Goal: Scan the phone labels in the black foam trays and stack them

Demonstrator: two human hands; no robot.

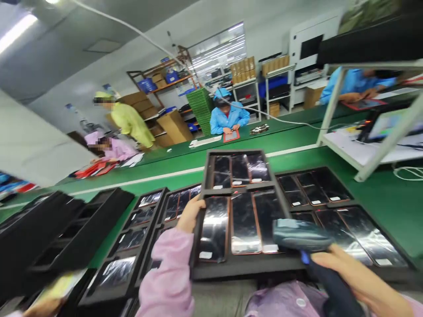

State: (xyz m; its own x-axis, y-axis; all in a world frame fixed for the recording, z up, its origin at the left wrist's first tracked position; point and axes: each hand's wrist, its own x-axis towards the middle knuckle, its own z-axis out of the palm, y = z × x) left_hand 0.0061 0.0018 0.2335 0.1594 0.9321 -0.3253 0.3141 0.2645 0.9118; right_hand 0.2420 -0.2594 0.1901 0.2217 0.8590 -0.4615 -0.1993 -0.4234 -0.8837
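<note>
My left hand (191, 215) is closed on the left edge of a black foam tray (244, 267), which tilts up above the green bench. Inside it lie two rows of dark phone-like panels (244, 220) with orange edges, glossy film and small white labels. My right hand (346, 268) is wrapped around the handle of a barcode scanner (300, 234). The scanner's blurred head points left, over the tray's lower right corner, and hides part of one panel. Another filled tray (333, 207) lies just to the right, partly behind the scanner.
More filled trays (132, 220) lie left on the green bench (297, 154); black trays (76, 220) stand tilted beyond them. A co-worker's blurred hand (49, 306) holds something yellowish at lower left. A white-framed stand (373, 158) is at right. Co-workers sit across the bench.
</note>
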